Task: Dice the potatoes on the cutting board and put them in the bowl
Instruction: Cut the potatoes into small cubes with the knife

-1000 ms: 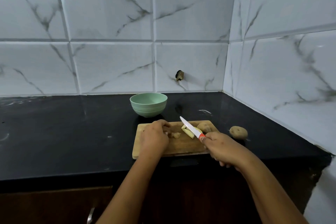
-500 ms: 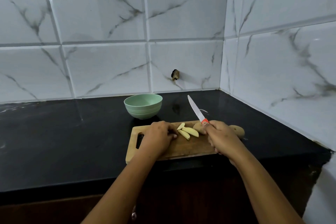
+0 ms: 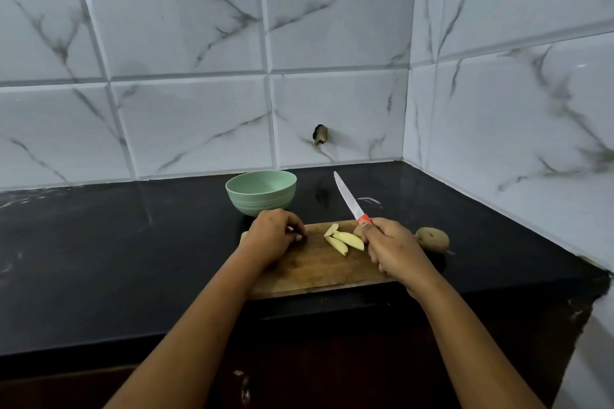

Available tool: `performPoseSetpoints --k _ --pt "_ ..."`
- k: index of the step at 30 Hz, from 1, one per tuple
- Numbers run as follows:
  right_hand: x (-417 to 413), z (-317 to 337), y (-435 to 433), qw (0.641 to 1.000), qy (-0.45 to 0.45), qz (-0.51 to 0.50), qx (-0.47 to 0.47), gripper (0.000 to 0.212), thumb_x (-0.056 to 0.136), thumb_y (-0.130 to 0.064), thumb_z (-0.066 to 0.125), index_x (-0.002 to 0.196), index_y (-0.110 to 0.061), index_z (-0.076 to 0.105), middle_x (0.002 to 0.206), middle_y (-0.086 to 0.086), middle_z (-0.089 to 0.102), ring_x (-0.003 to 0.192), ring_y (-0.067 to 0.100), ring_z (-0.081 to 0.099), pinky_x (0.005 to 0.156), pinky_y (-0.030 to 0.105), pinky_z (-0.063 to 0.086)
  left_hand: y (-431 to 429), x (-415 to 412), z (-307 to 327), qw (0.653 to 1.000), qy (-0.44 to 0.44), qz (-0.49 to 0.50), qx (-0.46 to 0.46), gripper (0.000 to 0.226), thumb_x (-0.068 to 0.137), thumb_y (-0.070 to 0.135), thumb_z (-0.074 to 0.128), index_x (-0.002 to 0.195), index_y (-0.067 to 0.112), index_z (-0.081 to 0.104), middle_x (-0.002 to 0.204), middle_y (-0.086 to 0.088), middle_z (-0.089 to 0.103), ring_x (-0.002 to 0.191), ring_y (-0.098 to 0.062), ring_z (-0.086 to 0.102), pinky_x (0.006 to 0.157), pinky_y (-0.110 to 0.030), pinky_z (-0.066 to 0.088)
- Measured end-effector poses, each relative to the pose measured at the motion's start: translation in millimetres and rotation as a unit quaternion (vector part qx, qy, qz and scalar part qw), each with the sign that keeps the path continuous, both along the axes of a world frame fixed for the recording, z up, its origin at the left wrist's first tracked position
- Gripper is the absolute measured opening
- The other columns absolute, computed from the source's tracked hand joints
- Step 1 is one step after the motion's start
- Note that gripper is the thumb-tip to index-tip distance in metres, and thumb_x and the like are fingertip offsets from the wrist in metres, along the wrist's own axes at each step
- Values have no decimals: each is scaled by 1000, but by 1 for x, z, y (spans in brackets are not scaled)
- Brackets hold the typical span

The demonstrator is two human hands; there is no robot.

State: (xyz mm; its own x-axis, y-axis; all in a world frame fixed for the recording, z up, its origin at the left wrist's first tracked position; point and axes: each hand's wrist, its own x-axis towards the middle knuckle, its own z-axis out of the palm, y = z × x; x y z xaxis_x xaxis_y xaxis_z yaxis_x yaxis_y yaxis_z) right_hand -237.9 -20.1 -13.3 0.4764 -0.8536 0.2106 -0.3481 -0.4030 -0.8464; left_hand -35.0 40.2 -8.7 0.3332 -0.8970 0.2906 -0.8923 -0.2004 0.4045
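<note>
Orange-handled knife [image 3: 349, 197] gripped by right hand [image 3: 395, 249], blade raised, left hand [image 3: 272, 237] rested on cutting board [image 3: 315, 271] with fingers [image 3: 295, 226] curled, anything held unseen, potato wedges [image 3: 344, 241] laid between hands, whole potato [image 3: 432, 238] beside board, green bowl [image 3: 260, 191] behind

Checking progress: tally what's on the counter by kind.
Bowl: 1
Cutting board: 1
Knife: 1
Cut potato wedges: 3
Whole potato: 1
Potato piece partly behind right hand: 1
Total: 8
</note>
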Motion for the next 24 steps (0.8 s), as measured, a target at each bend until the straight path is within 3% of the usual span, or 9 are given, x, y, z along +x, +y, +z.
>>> performPoseSetpoints --k 7,18,24 --pt "-4 1 -3 999 -12 16 33 36 101 -35 38 82 -13 59 52 -4 49 41 3 41 42 15 34 -11 -24 -8 992 -68 -108 19 23 86 28 65 107 36 65 116 15 60 113 -13 47 100 -35 38" --pt "-9 1 -1 998 -27 36 50 35 101 -36 38 84 -14 60 53 -5 49 45 4 42 46 18 35 -3 -47 -8 996 -86 -20 32 54 74 70 58 108 28 60 113 7 57 109 -16 46 91 -33 42" --pt "-11 -1 1 998 -30 39 34 35 101 -37 38 84 -15 59 54 -5 50 44 3 42 45 16 37 14 -57 -8 995 -88 37 10 34 83 59 57 95 28 58 104 5 57 101 -14 52 79 -29 43"
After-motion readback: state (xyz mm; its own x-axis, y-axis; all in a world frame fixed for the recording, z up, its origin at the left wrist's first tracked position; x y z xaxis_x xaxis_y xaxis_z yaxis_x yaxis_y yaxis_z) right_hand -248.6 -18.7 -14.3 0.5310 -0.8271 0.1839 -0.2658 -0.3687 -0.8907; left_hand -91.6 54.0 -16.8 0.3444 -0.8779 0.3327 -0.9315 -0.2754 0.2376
